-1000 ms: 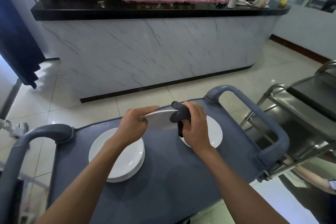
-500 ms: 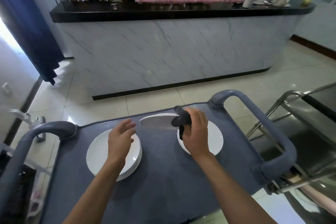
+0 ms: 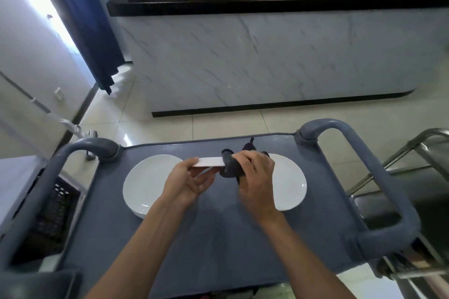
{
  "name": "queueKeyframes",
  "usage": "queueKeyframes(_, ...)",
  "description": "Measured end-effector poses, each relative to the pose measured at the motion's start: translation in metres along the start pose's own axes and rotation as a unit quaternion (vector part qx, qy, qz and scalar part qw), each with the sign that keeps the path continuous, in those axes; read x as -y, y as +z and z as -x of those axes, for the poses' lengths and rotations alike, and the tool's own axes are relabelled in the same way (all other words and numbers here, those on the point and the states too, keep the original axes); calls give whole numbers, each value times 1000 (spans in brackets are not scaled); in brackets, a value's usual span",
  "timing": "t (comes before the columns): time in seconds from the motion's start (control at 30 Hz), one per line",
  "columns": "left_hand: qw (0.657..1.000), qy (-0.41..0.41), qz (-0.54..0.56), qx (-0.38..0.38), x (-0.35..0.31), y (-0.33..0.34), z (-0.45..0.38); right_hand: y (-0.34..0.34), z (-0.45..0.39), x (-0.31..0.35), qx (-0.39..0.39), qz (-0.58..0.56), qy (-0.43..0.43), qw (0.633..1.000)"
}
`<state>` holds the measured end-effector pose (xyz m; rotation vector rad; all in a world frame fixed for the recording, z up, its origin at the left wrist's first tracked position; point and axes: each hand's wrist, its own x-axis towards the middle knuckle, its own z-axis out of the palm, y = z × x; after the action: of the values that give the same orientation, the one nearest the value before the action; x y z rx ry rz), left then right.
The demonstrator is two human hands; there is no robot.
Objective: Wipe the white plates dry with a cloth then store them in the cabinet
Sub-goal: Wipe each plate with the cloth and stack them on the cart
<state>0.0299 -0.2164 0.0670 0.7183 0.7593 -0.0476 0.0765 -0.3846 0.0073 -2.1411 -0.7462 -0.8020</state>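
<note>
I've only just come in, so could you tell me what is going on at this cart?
A person is drying a white plate held edge-on above the grey cart. The left hand holds the plate's near edge, while the right hand grips a dark cloth wrapped over the plate's right rim. A stack of plates sits on the cart to the left and a single plate to the right. Nothing has gone to a cabinet yet; none is in view.

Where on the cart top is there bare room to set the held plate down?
The near half of the grey cart top, between the two forearms and the front edge, is bare. The far strip is crowded: stacked white plates left, single white plate right, both hands between them.
</note>
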Motion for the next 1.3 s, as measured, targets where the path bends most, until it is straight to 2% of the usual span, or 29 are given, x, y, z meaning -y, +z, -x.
queueKeyframes(0.13,996,8,84,-3,12,0,-2,-9,12,-8,26,-5,-31,999)
queueKeyframes(0.33,996,36,86,-8,26,-3,-6,-20,28,-31,85,-22,-52,995)
queueKeyframes(0.63,990,109,84,8,37,-6,-6,-31,29,-25,143,-86,58,984)
queueKeyframes(0.83,989,145,39,1,39,-9,-3,-33,22,-21,141,-156,147,967)
queueKeyframes(1.0,988,155,0,15,50,-7,3,-27,7,-4,167,-169,145,961)
queueKeyframes(1.13,985,169,-17,24,55,-4,5,-21,9,4,134,-222,199,945)
queueKeyframes(1.3,984,176,-11,27,58,-3,8,-10,17,8,85,-142,128,978)
